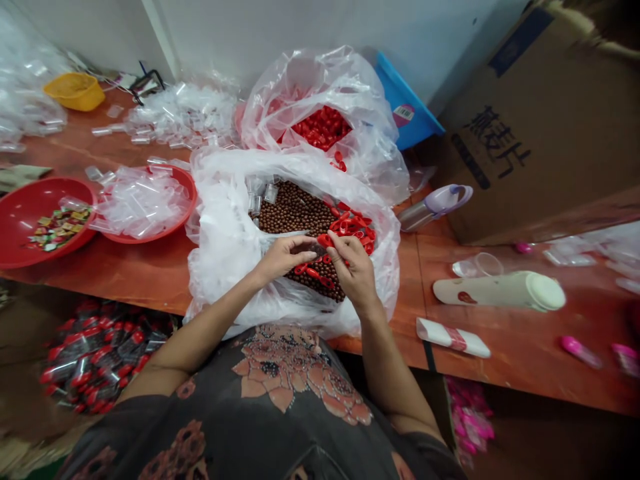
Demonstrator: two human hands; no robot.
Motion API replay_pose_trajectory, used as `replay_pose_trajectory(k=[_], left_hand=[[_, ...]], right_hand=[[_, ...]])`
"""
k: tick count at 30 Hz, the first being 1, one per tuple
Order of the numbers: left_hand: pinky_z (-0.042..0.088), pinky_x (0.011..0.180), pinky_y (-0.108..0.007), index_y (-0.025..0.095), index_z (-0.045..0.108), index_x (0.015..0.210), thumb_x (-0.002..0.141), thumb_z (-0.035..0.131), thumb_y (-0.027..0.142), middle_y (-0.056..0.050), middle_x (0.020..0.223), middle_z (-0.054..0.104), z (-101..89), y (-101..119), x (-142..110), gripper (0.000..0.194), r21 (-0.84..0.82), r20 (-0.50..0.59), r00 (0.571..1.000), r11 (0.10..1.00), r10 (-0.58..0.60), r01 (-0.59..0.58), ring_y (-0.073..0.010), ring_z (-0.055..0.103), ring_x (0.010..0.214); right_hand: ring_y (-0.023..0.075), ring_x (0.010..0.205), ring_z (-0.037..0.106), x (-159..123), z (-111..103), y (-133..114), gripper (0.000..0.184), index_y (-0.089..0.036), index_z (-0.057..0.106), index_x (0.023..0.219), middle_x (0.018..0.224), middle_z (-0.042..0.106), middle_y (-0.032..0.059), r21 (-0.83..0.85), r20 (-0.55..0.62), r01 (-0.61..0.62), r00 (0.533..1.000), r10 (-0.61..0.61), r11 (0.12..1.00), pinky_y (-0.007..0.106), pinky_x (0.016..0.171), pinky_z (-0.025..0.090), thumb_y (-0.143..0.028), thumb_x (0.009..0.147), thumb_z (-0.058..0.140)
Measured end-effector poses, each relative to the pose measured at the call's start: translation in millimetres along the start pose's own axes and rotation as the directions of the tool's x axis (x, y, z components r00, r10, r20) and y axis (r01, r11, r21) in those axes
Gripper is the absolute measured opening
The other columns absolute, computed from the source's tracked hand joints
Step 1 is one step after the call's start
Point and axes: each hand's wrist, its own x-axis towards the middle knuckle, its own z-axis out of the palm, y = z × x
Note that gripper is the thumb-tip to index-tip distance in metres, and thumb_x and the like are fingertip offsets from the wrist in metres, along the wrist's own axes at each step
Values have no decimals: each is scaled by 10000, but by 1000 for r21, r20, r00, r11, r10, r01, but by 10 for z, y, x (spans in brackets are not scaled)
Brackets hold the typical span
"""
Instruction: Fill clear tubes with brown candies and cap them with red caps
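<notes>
Both my hands meet over a white plastic bag (220,200) that is open at the top. My right hand (353,270) pinches a red plastic cap (325,241). Beside it, my left hand (286,259) is closed on what looks like a small clear plastic tube (317,249), mostly hidden by the fingers. Under the hands, the bag holds many small round brown balls (295,208). Several loose red caps (357,223) lie on the balls at the right, and a few clear tubes (270,193) at the left.
Behind stands a clear bag (280,87) of red caps, near a blue basin (407,100). At left are red bowls (15,220) and a yellow container (75,92). Bottles (490,291) and a cardboard box (540,133) are at right. Red-capped tubes (100,353) lie below the table.
</notes>
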Motion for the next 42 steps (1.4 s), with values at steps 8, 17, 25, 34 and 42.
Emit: replay_pose_trajectory(k=[8, 17, 25, 34, 42], left_hand=[[518, 942, -384, 164, 736, 1106, 785, 695, 331, -86, 1107, 741, -2, -24, -79, 364, 92, -5, 1000, 995, 26, -26, -214, 680, 1002], [514, 953, -416, 173, 744, 1094, 807, 667, 279, -90, 1114, 748, 70, 15, -197, 315, 222, -36, 998, 974, 59, -49, -230, 685, 1012], [527, 913, -377, 153, 716, 1088, 805, 668, 295, -86, 1095, 737, 105, -30, -231, 320, 87, -76, 997, 996, 34, -28, -202, 679, 966], [465, 515, -268, 163, 567, 1115, 932, 445, 604, -30, 662, 622, 256, -33, -210, 493, -425, 30, 949, 856, -313, 295, -144, 591, 538], [360, 449, -222, 179, 509, 1292, 967, 385, 465, 30, 556, 517, 359, -80, -258, 451, -472, -28, 964, 854, -263, 220, -104, 455, 449]], right_hand=[[198, 901, 607, -26, -147, 49, 440, -313, 541, 1404, 970, 630, 58, -124, 154, 180, 975, -160, 976, 380, 798, 538, -201, 981, 497], [216, 888, 562, -117, -215, 54, 484, -264, 481, 1443, 989, 650, 80, -386, 237, 327, 939, -250, 863, 380, 818, 511, -131, 979, 449], [285, 1044, 584, -218, 21, 131, 688, -200, 375, 1479, 1163, 629, 142, -416, 168, 260, 964, -208, 871, 458, 910, 514, -465, 901, 637], [296, 1011, 611, -294, 303, 58, 647, -214, 480, 1346, 1109, 644, 119, -311, 186, 197, 972, -144, 930, 482, 902, 514, -494, 803, 694], [285, 1103, 595, -298, 252, 9, 635, -215, 532, 1298, 1199, 624, 125, -80, 246, 108, 965, -85, 991, 487, 950, 519, -401, 739, 769]])
